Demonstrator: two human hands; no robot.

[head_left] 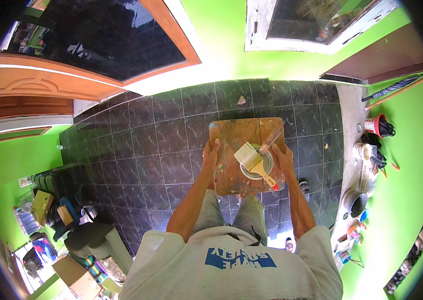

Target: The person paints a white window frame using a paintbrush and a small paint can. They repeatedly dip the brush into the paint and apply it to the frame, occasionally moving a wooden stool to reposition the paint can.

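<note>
My left hand [211, 154] and my right hand [284, 158] grip opposite side edges of a paint-spattered, square wooden board [226, 182] in front of me, their fingers partly hidden at the edges. On the board sits a round can [266, 169]. A wide paintbrush [254, 164] with pale bristles and a yellowish handle lies slantwise across the can. A second tool with a pinkish handle [273, 135] leans toward the board's back right corner; its lower end is mostly hidden by the can and brush.
Black tiled floor [156, 130] surrounds me, between green walls. Paint buckets [379, 125], a long pole and tools line a ledge [347, 100] at the right. At the lower left are a dark chair [91, 238] and boxes [74, 275]. Framed doors or windows stand ahead.
</note>
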